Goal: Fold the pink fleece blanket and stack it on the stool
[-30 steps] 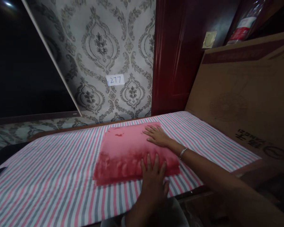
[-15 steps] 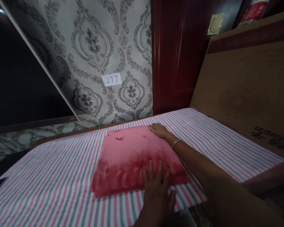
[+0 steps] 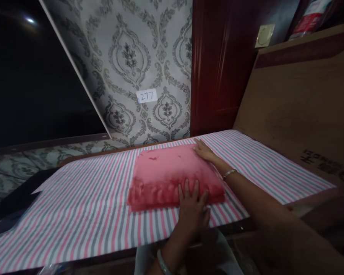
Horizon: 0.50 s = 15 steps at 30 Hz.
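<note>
A folded pink and red plush cloth (image 3: 160, 168) lies flat on a striped sheet (image 3: 88, 198). Its far part is pale pink, and the near part is deeper red with fluffy folds. My left hand (image 3: 192, 198) rests palm down on the near edge, fingers spread over the red part. Along the far right corner lies my right hand (image 3: 205, 152), its fingers stretched out and touching the cloth's edge. Neither hand grips the fabric. Both wrists wear a bracelet.
A large cardboard box (image 3: 292, 107) stands at the right. A dark screen (image 3: 40, 84) is at the left, near the patterned wall. A paper label reading 277 (image 3: 147, 95) is on the wallpaper. Behind the sheet rises a dark red panel (image 3: 215, 68).
My view has shifted, so the cloth sits higher and further right in the picture. Both hands stay on the cloth, at its near edge and far right corner.
</note>
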{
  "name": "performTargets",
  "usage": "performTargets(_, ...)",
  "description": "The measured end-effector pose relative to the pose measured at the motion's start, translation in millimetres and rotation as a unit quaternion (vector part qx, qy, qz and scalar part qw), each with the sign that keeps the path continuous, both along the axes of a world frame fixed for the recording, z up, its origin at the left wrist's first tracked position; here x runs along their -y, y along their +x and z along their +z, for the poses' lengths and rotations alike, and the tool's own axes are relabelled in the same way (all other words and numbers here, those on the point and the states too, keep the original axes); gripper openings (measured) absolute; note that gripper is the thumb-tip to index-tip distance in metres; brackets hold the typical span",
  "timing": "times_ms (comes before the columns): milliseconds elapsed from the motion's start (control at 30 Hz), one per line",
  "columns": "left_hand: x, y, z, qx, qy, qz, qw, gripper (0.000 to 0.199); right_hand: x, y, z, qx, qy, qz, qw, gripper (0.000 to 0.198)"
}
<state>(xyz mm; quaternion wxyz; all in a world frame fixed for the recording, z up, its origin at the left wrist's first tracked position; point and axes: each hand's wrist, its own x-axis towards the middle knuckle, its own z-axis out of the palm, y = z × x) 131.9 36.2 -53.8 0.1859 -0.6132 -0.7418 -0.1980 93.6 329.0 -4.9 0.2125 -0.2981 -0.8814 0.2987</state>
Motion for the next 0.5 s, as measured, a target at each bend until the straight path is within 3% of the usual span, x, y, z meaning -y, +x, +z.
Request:
performTargets(200, -1, 3, 2.2, -0.015, 0.006, 0.005, 1.0, 0.068, 47, 80, -33, -0.096, -0.063, -0.056, 0.992, 0.071)
performTargets(333, -1, 2, 0.7, -0.029, 0.005, 0.004, 1.0, 0.068, 81, 116, -59, -0.139, -0.122, -0.088, 0.979, 0.068)
performTargets(500, -4, 6, 5.5, -0.031, -0.011, 0.021, 0.999, 0.067, 106, 129, -65, -0.257, -0.299, -0.1, 0.913, 0.069)
